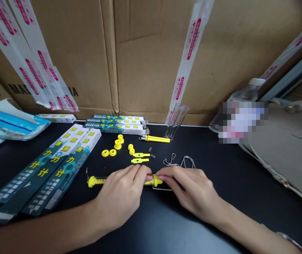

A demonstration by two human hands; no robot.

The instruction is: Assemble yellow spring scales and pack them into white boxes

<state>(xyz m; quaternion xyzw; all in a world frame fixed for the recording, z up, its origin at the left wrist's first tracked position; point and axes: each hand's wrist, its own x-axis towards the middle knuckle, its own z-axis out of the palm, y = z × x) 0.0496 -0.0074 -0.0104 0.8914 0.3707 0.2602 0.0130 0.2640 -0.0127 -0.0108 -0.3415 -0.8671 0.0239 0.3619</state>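
My left hand (pixel 123 190) is closed around the clear tube of a spring scale (pixel 96 181), which lies level just over the black table. A yellow cap with a small wire hook shows at the scale's left end. At its right end, the fingers of my right hand (pixel 193 187) pinch a bent wire hook (pixel 161 189) against the yellow collar (pixel 156 180). My fingertips partly hide where wire and collar meet. Behind my right hand lie more bent wire hooks (pixel 188 161). Two flat yellow pieces (pixel 140 160) and two small springs (pixel 153 156) sit beyond my left hand.
Several yellow caps (pixel 117 144), a yellow inner rod (pixel 158 139) and upright clear tubes (pixel 176 123) stand behind. Printed boxes (pixel 61 155) lie at left, with more boxes (pixel 115 125) at the back. A bottle (pixel 242 95) and beige bag (pixel 285 141) are at right. Cardboard (pixel 145 63) walls the rear.
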